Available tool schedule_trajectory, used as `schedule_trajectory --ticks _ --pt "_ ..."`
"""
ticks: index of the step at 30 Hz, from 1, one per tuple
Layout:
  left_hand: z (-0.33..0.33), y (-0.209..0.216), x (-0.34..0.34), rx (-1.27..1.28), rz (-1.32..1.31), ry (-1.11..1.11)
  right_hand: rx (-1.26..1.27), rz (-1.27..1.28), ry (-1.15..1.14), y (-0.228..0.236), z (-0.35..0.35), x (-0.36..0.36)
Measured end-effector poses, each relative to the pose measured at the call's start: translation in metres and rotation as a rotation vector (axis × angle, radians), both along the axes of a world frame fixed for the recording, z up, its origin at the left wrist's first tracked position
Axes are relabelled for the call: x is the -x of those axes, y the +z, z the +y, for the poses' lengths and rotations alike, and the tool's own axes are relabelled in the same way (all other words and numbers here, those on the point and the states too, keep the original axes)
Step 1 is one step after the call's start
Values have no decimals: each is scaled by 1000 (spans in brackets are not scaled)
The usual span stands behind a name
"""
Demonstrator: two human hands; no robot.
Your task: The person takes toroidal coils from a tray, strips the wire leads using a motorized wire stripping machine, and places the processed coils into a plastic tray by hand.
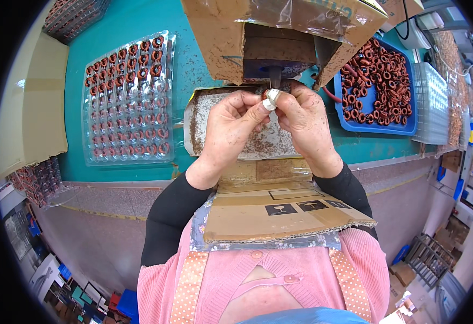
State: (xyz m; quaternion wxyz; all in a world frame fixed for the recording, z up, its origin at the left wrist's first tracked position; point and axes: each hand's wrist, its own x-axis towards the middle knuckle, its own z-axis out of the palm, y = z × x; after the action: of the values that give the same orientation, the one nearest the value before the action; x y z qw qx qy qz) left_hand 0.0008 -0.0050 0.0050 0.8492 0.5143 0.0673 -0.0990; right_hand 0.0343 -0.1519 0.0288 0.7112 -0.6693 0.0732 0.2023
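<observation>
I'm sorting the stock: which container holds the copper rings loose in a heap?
The blue plastic tray to the person's right; its copper-coloured rings lie piled, whereas the clear plastic blister tray on the left seats them in separate pockets.

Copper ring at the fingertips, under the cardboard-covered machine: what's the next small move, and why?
Probably lower the copper ring off the dark spindle and carry it left to the clear cell tray. Both hands, the left hand and the right hand, pinch it just below the spindle, the tray's nearer cells look only partly filled, and the blue bin holds more loose rings.
</observation>
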Motion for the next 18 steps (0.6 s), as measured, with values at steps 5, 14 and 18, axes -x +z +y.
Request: schedule_trajectory --ticks 5,14,18 --pt "0 1 6 -11 -6 -9 -82 7 29 6 -1 7" --pt "10 14 0 -1214 -845 105 259 -250 304 13 -13 9" --pt "11 21 -2 -1230 -824 112 122 -33 253 14 -14 11"
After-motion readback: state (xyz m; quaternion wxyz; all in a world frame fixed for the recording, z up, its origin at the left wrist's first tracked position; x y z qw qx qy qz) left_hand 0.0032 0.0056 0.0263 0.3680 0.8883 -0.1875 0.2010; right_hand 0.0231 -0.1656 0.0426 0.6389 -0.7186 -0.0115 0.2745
